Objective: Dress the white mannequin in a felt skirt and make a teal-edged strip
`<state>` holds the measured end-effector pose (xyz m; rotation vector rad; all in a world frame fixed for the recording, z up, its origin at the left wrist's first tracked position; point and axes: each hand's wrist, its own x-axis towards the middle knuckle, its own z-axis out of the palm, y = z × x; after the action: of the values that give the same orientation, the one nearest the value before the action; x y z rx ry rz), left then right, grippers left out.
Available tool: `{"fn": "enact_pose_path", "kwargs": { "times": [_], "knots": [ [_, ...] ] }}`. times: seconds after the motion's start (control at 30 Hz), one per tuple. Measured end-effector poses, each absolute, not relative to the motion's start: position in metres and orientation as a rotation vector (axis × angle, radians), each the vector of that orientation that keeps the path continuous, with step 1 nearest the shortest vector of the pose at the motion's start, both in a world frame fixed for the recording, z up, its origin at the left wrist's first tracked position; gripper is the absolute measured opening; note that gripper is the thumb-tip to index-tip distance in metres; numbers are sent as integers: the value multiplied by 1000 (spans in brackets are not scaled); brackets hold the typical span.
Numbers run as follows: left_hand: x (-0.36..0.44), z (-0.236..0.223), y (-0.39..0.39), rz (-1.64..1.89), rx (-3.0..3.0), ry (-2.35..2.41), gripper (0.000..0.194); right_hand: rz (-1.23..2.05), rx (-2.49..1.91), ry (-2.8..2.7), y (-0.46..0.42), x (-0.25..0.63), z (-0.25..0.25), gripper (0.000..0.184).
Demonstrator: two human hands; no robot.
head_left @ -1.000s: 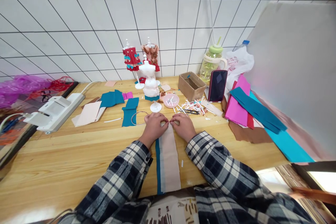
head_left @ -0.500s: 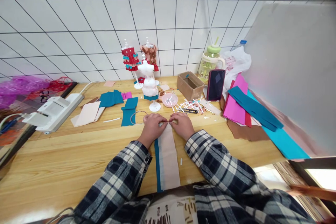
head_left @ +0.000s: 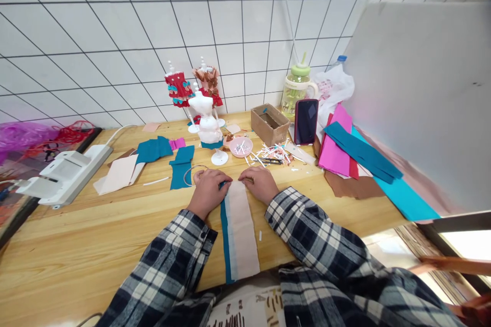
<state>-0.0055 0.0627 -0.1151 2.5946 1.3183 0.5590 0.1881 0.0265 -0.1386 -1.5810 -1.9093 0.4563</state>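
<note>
On the table before me lies a long pale pink crepe paper strip [head_left: 244, 235], with a teal strip [head_left: 226, 248] showing along its left edge. My left hand [head_left: 208, 191] pinches the far left corner of the strips between thumb and fingers. At the far right corner, my right hand [head_left: 261, 184] is closed in a pinch on the pink strip's edge; the exact contact is too small to see. Beside my left hand are a thin ring [head_left: 186, 176] and a folded teal piece [head_left: 181, 169]. A white mini dress form [head_left: 201, 112], wrapped in pale pink and teal, stands beyond.
Two dressed forms stand behind. A pink dish [head_left: 247, 149], paper scraps [head_left: 284, 155], snips [head_left: 268, 161], a cardboard box [head_left: 270, 133], a phone [head_left: 306, 121] and a jug [head_left: 297, 89] are farther back. Coloured sheets [head_left: 337, 150] lie right; a power strip [head_left: 72, 179] sits left.
My hands have moved apart, from thumbs nearly meeting at the middle of the strip's far edge to its two corners. The whole view has shifted slightly.
</note>
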Motion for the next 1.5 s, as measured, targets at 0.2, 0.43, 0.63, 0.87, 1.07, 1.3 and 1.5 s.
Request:
{"fn": "enact_pose_path", "kwargs": {
  "times": [0.2,0.43,0.63,0.87,1.07,1.3,1.5],
  "knots": [
    [-8,-106,60,477,2804,1188,21,426,-1598,-1982,24,189,-134,23],
    [-26,-107,67,384,2882,1052,22,477,-1608,-2130,24,200,-130,38],
    [-35,-113,70,414,2843,1049,25,440,-1678,-1935,29,198,-128,36],
    [-31,-110,67,503,2830,1069,25,421,-1723,-1930,28,178,-123,10],
    [-41,-115,76,909,2462,1391,33,497,-1677,-1928,36,184,-123,2],
    [-52,-121,86,1132,2098,1561,37,381,-1618,-1813,45,181,-65,12],
    [-57,-113,79,1405,2002,1621,35,135,-1196,-1720,21,176,-54,24]
  ]
}}
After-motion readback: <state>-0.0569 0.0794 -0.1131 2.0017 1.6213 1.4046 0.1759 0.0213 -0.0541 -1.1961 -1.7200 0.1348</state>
